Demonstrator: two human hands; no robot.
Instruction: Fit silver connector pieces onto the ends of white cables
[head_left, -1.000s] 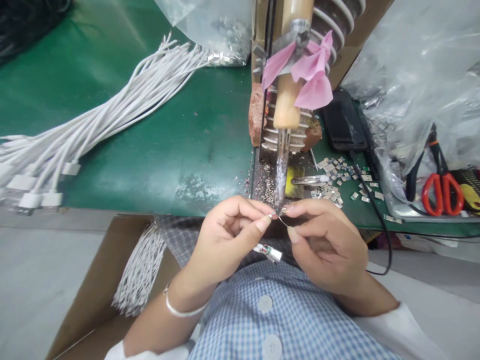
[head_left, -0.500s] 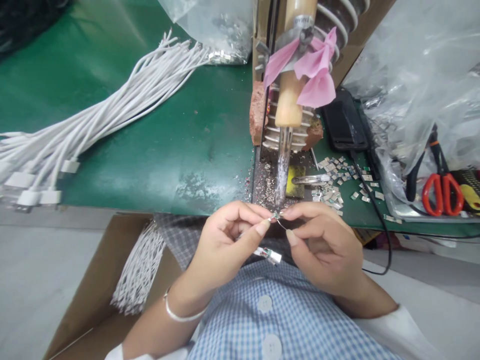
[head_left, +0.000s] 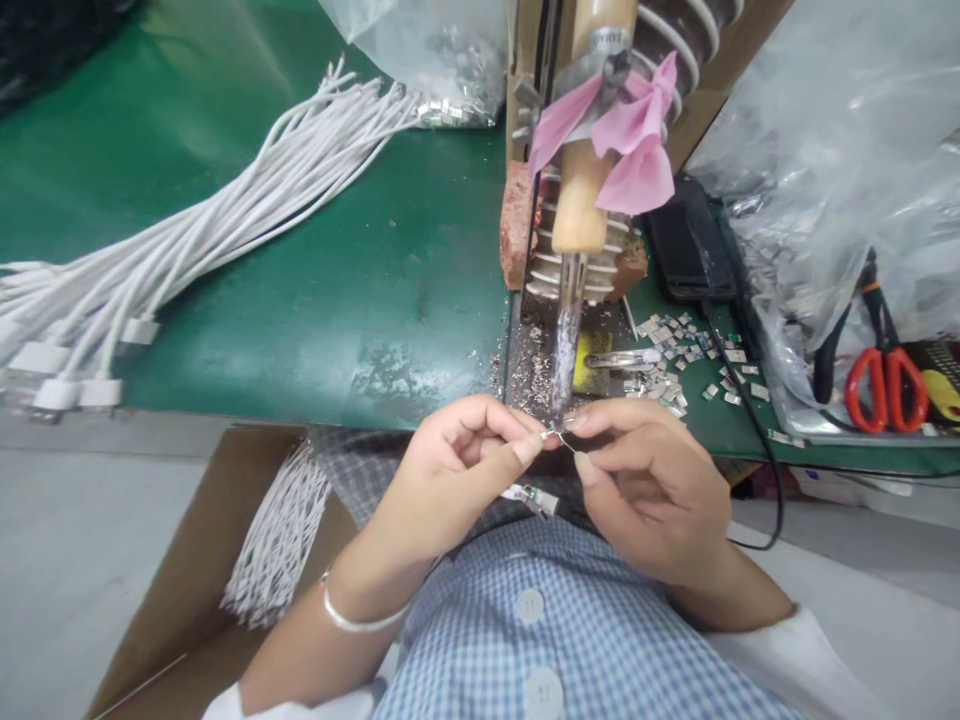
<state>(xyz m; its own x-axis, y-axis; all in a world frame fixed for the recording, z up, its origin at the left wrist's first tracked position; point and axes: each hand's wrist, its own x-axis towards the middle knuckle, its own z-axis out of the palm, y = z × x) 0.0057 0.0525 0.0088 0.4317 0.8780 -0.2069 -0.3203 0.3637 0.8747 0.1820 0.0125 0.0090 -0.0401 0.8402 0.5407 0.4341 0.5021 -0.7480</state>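
Observation:
My left hand [head_left: 465,465] pinches the end of a white cable between thumb and fingertips, just under the soldering iron's tip. A metal USB plug with its small board bare [head_left: 541,500] sticks out below that palm. My right hand [head_left: 652,490] is closed, with a thin bent solder wire [head_left: 566,442] running from its thumb and finger to the pinched cable end. Its index fingertip is by a tiny metal part that I cannot make out fully. The soldering iron [head_left: 581,215], with a wooden handle and pink cloth tied on, is fixed pointing down at both fingertips.
Finished-looking white cables [head_left: 225,220] lie on the green table [head_left: 375,270]. Small metal plugs [head_left: 667,350] are scattered near a yellow sponge [head_left: 592,365], tweezers [head_left: 621,358] and a phone [head_left: 686,240]. Red-handled pliers [head_left: 885,385] lie right. A carton [head_left: 187,560] holds more cables.
Both hands dip slightly away from the iron's tip, then come back up to it. The bare USB plug below my left hand shifts a little left. Both grips stay the same.

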